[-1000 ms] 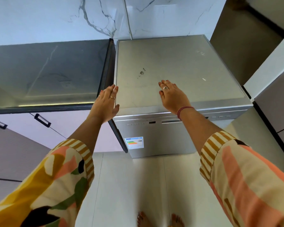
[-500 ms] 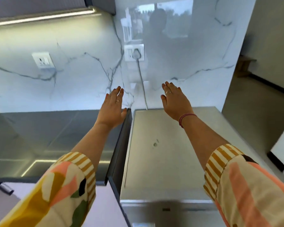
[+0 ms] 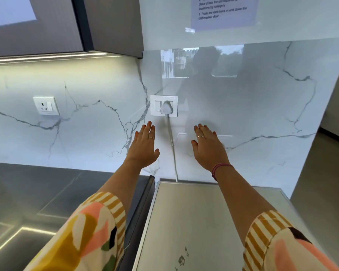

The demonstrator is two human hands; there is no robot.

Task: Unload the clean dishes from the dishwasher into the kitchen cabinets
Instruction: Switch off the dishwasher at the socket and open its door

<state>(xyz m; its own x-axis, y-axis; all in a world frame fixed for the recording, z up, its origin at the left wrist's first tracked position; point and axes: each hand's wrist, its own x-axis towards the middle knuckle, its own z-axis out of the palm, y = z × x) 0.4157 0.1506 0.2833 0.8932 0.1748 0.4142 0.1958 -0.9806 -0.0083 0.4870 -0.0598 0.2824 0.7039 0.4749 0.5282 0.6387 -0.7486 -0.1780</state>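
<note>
marble wall (image 3: 86, 133) behind flat hands; dishwasher (image 3: 204, 222) below

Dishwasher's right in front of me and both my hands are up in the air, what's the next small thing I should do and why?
Probably lower both hands toward the front edge of the dishwasher to find its door. The left hand and right hand are spread flat, holding nothing, raised before the marble wall. Only the machine's top shows, so no dish can be reached yet.

Patterned striped-cuff sleeves (image 3: 98, 227), rings, pink wristband (image 3: 219, 168).
</note>
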